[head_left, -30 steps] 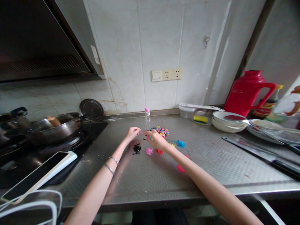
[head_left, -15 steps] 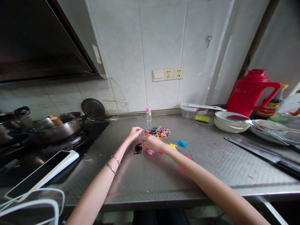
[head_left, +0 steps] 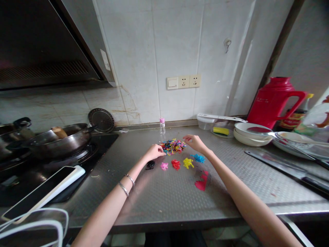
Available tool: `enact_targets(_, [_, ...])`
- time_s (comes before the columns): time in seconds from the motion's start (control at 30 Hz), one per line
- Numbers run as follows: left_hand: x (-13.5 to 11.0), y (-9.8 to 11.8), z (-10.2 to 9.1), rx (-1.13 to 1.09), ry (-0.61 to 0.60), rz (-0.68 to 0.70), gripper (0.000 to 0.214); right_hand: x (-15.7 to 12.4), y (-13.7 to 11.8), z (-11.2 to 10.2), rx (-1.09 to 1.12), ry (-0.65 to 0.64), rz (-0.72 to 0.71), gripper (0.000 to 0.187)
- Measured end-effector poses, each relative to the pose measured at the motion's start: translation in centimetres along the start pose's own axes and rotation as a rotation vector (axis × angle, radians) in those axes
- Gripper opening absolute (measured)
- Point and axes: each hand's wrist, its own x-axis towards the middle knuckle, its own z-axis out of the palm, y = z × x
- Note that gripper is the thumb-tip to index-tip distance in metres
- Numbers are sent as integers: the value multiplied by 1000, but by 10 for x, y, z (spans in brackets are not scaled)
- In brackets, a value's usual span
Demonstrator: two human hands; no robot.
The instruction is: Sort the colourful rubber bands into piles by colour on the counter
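Note:
A heap of mixed-colour small rubber bands (head_left: 174, 146) lies on the steel counter. My left hand (head_left: 155, 152) reaches its left edge, thumb and fingers slightly apart at the bands. To the right of the heap, my right hand (head_left: 195, 142) hovers with bent fingers a little apart; I make out nothing in them. Sorted by colour, smaller piles sit in front: black bands (head_left: 150, 165), partly under my left hand, then pink bands (head_left: 164, 166), red bands (head_left: 175, 164), yellow bands (head_left: 188, 163) and blue bands (head_left: 198, 158). Nearer me lies a clear bag with red patches (head_left: 201, 182).
Behind the heap stands a small pink-capped bottle (head_left: 162, 126). At right are stacked bowls (head_left: 253, 137), a long knife (head_left: 280, 168), a sponge (head_left: 221, 131) and a red thermos (head_left: 272, 101). On the left, a pan (head_left: 59, 144) sits on the stove beside a white-edged device (head_left: 43, 192).
My hands have moved apart. The left came right and nearer, to the heap's edge; the right swung right and away, uncovering the pink, red and yellow piles.

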Motion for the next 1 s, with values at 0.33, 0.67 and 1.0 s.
enact_targets(0.33, [2,-5,3,82,20,3,19,-9,16,-1,-73,-32,89,27])
enact_targets(0.67, [5,-8,-28,-79,-39,-45,21,-13,14,0,-133,-65,104,28])
enact_targets(1.0, [-21,-4,-77,-113,-312,-129,14,-13,15,0,-138,-87,76,28])
